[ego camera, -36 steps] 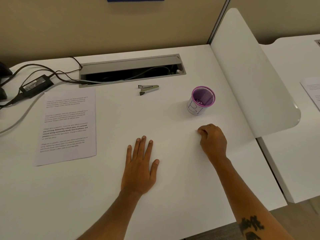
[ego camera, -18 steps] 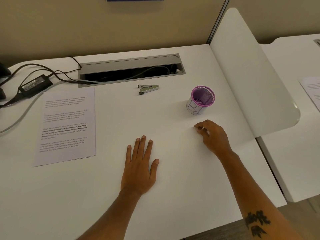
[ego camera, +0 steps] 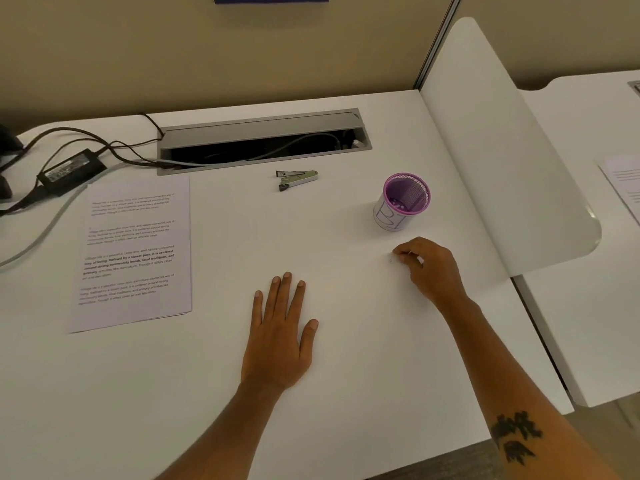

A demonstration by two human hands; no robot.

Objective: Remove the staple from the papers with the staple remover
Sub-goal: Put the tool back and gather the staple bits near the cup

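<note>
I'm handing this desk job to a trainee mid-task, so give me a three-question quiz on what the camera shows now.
1. True or false: the left hand lies flat on the desk.
2. What is nearest the right hand? A) papers B) purple cup C) staple remover
3. Is any hand touching the staple remover?

Key: 1 true; 2 B; 3 no, it lies alone near the cable slot.

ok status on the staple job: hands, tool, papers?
Left hand flat on the white desk. Right hand fingers curled, pinching something tiny near the purple mesh cup. Metal staple remover untouched; printed papers apart, unobstructed.
</note>
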